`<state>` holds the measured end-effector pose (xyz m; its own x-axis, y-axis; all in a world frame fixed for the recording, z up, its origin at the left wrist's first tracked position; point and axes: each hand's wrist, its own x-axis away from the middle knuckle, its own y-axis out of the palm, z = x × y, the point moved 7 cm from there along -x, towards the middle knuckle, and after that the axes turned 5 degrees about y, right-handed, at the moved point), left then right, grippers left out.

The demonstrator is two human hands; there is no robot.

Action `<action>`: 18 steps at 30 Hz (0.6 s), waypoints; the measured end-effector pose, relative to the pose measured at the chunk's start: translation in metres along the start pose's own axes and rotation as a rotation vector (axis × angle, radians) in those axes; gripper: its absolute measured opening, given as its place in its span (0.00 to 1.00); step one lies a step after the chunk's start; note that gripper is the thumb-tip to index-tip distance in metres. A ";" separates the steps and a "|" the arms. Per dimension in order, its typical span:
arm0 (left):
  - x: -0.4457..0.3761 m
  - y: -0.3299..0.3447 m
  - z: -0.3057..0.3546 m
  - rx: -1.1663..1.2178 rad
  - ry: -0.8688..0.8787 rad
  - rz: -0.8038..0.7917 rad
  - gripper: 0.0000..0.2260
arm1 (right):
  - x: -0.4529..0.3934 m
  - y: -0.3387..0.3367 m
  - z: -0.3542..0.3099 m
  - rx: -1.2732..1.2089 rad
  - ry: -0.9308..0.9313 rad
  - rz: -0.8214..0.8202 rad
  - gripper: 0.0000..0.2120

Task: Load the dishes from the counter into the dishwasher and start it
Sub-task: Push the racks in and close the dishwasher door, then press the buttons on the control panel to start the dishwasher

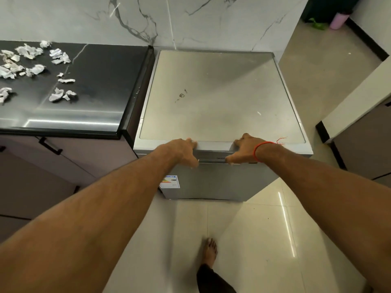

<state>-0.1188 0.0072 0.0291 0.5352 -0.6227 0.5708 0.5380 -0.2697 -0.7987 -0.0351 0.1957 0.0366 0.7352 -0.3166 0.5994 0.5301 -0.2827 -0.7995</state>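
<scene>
We are standing over the dishwasher [222, 98], centre frame, and both hands are on its front top edge: the left hand [183, 152] curls its fingers over the lip of the door, thumb down by the handle bar [211, 160], and the right hand [243, 152] grips the same lip a little further right, a red thread round its wrist. The door looks closed, so we judge this to be either the opening pull or the final shut; we cannot tell which. No dishes show anywhere: the dark worktop [95, 85] at left carries only crumpled foil scraps [60, 56] in the upper left. The risks from here: the door drops toward us, and our bare foot [209, 250] at bottom centre sits right in its swing path, so a fast release could land it on toes or shins. A lopsided pull could also shift the freestanding cabinet on the glossy floor tiles [264, 240]. Room is tight at left, where the worktop edge stands just beside the machine; the open floor lies right and behind us.
</scene>
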 end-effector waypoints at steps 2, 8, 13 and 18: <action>0.001 -0.002 0.001 0.017 0.000 -0.009 0.36 | 0.001 -0.008 -0.002 0.014 0.000 -0.056 0.35; -0.002 -0.008 0.001 0.033 0.004 -0.058 0.34 | -0.012 -0.026 -0.007 0.022 -0.027 -0.128 0.50; -0.005 -0.020 -0.008 0.075 0.000 -0.126 0.31 | -0.020 -0.033 -0.014 0.199 -0.027 -0.171 0.36; -0.017 -0.049 -0.013 0.130 0.030 -0.172 0.32 | -0.039 -0.060 -0.033 0.197 -0.034 -0.191 0.34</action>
<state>-0.1631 0.0221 0.0563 0.4100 -0.5977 0.6890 0.7001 -0.2779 -0.6577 -0.1091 0.1948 0.0625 0.6257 -0.2432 0.7412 0.7302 -0.1519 -0.6662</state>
